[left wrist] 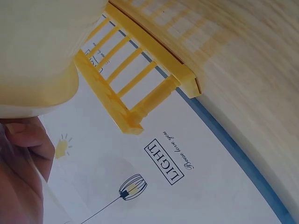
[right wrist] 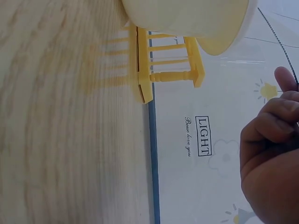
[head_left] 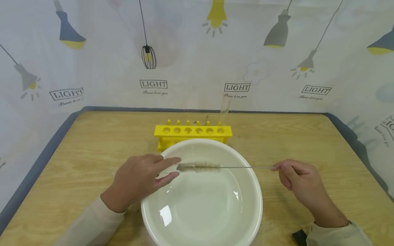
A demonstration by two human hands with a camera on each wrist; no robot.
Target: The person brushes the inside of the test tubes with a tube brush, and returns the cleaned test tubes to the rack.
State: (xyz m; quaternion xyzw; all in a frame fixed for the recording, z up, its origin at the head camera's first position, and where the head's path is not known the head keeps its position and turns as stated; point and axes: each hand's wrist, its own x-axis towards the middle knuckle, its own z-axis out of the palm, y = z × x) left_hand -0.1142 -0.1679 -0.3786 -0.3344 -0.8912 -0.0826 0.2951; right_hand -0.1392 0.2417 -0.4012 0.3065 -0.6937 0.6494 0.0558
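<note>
Over the white basin [head_left: 203,212], my right hand [head_left: 303,184] pinches the thin wire handle of a test tube brush [head_left: 209,166], which lies level and points left. My left hand [head_left: 141,177] holds a clear test tube [head_left: 186,166] between thumb and fingers, and the brush's front bristles look to be inside it. The tube is hard to make out, and its far end is hidden by the hand. In the left wrist view, see-through glass lies along the left hand [left wrist: 21,177]. In the right wrist view, the twisted wire [right wrist: 279,39] runs to the right hand [right wrist: 271,140].
Behind the basin stands a yellow test tube rack [head_left: 193,130], with another clear test tube [head_left: 225,109] upright at its right end. A small black object [head_left: 299,237] lies beside the right sleeve. Patterned cloth [head_left: 191,92] borders the wooden table [head_left: 92,147].
</note>
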